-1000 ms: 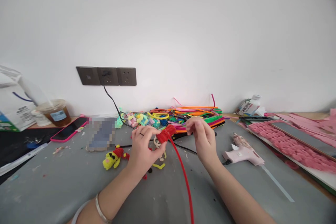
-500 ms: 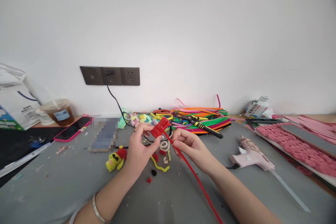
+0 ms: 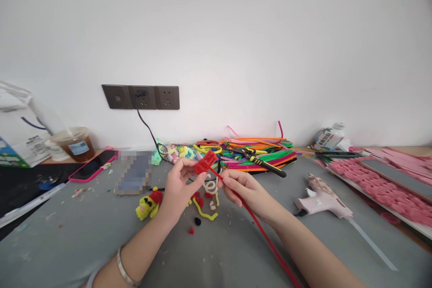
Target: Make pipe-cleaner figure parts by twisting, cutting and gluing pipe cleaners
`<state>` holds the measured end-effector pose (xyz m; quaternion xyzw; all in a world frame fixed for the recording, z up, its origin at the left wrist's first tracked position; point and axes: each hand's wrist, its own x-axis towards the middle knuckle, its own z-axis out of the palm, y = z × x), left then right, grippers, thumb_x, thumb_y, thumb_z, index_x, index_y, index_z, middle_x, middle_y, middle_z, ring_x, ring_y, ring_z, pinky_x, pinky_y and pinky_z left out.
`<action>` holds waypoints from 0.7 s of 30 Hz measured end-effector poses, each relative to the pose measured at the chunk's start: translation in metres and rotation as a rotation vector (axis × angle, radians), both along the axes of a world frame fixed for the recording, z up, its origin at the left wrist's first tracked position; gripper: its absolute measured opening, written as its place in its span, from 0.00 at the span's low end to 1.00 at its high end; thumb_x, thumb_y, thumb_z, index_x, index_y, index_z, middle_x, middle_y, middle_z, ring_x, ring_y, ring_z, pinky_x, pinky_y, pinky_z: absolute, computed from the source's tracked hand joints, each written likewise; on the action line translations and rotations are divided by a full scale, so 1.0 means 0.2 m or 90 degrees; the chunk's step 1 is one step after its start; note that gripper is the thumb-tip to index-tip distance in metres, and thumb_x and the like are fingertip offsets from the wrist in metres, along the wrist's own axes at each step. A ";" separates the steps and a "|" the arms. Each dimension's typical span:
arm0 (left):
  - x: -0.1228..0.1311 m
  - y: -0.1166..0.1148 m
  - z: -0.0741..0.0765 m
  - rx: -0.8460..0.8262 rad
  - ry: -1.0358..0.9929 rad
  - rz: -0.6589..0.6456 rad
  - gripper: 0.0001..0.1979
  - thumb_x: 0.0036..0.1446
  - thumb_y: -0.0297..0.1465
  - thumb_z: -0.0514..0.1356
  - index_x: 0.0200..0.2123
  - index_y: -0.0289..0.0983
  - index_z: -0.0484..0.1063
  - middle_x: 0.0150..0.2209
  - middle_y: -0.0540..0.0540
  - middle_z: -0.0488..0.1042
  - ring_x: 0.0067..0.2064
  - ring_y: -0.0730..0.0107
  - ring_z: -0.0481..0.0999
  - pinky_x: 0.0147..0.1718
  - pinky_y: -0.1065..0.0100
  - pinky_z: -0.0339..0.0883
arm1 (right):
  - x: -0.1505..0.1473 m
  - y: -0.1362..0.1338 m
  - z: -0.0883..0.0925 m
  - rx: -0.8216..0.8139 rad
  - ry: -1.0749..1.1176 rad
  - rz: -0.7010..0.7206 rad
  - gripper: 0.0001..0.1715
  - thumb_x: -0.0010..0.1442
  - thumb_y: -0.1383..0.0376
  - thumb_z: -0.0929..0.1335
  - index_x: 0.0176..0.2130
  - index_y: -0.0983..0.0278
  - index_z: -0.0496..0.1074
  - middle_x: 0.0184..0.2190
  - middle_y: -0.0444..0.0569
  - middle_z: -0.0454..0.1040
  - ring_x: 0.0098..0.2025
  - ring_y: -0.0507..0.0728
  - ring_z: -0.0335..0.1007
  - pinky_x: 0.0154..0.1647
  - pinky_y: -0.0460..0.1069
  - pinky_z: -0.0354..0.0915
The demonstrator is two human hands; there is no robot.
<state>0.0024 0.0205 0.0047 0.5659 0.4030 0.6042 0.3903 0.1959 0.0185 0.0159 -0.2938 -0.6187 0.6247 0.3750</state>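
1. Head view, so starting at the back left corner of the worktop point(image 3: 101, 243): there's a drink cup point(image 3: 79, 147) with brown liquid, and a pink-cased phone point(image 3: 91, 167) lying just in front of it.
2. Moving right, a little yellow fuzzy figure point(image 3: 145, 208) in red lies next to the left wrist, left of the worktop's middle.
3. Left hand point(image 3: 180, 189): forearm slants up from the near left, bracelet point(image 3: 123, 267) on it, thumb underneath and fingers on top, pinching pretty firmly.
4. What it's gripping is the ridged red piece point(image 3: 205, 163), held up off the worktop at the fingertips, tilted, kinda in front of the pile along the back edge. A beige coil point(image 3: 211, 185) sits below it.
5. A red strand point(image 3: 263, 227) comes off the piece's right side and slopes down toward the near edge.
6. Right hand point(image 3: 245, 191): forearm comes in from the near right, fingers curled, thumb and index closed on that strand. The red piece is just past its fingertips, up and to the left, not touching them.
7. Black-and-yellow pliers point(image 3: 266, 166) lie on the fuzzy sticks point(image 3: 266, 144) at the back edge.
8. Pink glue gun point(image 3: 326, 204) toward the right edge, then pink braided stuff point(image 3: 378, 184) right along it.
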 end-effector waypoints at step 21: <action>0.03 -0.04 0.06 -0.322 -0.277 -0.218 0.17 0.44 0.36 0.73 0.29 0.35 0.70 0.29 0.48 0.78 0.30 0.72 0.77 0.37 0.68 0.74 | 0.02 0.04 0.01 0.051 -0.029 -0.066 0.22 0.58 0.47 0.70 0.32 0.64 0.71 0.18 0.36 0.57 0.21 0.48 0.47 0.24 0.46 0.47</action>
